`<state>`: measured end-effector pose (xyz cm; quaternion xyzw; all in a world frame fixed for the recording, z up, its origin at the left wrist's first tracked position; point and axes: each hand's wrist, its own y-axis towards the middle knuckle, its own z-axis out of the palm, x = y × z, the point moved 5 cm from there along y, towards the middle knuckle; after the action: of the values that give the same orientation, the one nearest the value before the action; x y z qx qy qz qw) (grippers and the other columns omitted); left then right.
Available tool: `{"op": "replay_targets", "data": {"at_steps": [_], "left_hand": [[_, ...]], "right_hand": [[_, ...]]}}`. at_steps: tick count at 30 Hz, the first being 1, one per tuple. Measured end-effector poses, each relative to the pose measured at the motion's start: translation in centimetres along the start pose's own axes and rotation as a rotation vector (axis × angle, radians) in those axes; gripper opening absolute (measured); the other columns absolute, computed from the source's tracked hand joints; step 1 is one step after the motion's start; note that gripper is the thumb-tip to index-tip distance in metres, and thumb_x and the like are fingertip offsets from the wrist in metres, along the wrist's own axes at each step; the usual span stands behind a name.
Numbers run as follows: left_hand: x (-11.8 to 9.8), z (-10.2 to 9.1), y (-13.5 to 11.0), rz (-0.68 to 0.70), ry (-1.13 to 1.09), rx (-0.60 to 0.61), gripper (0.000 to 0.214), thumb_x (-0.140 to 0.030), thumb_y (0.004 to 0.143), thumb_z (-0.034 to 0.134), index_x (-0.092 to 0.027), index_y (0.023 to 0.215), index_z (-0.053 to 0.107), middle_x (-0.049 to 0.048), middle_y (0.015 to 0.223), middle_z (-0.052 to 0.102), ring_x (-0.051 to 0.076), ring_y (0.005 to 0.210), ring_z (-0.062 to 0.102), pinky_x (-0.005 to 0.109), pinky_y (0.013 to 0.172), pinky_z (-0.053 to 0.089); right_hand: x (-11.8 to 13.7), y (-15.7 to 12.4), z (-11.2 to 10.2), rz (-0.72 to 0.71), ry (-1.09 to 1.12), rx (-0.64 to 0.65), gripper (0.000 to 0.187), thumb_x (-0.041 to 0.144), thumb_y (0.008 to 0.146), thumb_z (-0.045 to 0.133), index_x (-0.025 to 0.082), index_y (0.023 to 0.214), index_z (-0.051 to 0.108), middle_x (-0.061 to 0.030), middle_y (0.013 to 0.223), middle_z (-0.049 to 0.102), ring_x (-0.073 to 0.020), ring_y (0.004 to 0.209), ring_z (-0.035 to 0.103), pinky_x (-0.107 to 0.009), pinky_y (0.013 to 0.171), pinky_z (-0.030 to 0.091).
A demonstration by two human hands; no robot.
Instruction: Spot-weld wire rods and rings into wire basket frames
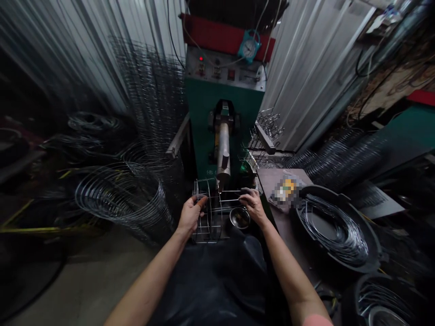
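A round wire frame [210, 228], made of thin metal rings and cross wires, stands on its side below the spot welder's arm. My left hand [192, 215] is closed round the left side of this frame, thumb on top. To the right, my right hand [253, 204] pinches the end of a thin metal wire [230, 192] that reaches left to the frame under the electrode tip. The welder's arm [223, 147] points down at me, its tip touching or just above the wires; I cannot tell which. Just below my right hand sits a small metal bowl [239, 218] with something brownish in it.
The green welding machine [200, 108] stands ahead, with a blue clock [249, 46] on its panel. Stacked wire rings [118, 194] rise on the left. At right are a grey board [268, 179] and a black tub [369, 226] holding wire rings. A dark apron [217, 280] covers my lap.
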<state>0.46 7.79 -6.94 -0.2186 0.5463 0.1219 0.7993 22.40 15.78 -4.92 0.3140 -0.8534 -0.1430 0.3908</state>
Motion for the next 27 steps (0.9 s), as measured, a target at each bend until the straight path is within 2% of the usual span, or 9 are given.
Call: {"op": "replay_targets", "data": {"at_steps": [14,27], "left_hand": [[0.0,0.2,0.9,-0.031,-0.028,-0.025,0.040,-0.039,0.048,0.076,-0.014,0.074,0.059,-0.0024,0.063,0.051,0.007,0.053,0.041,0.015,0.037,0.026],[0.3,0.7,3.6,-0.074,-0.050,-0.035,0.042,-0.036,0.040,0.078,-0.014,0.069,0.058,-0.0027,0.058,0.049,0.006,0.048,0.041,0.015,0.034,0.023]], "right_hand": [[-0.8,0.8,0.2,-0.009,-0.023,0.020,0.012,0.028,0.083,0.054,0.027,0.084,0.066,-0.0031,0.112,0.059,-0.0222,0.105,0.043,-0.041,0.093,0.037],[-1.6,2.8,0.4,-0.049,-0.052,-0.013,0.012,0.027,0.083,0.055,0.025,0.082,0.066,-0.0038,0.106,0.061,-0.0214,0.099,0.045,-0.038,0.091,0.038]]}}
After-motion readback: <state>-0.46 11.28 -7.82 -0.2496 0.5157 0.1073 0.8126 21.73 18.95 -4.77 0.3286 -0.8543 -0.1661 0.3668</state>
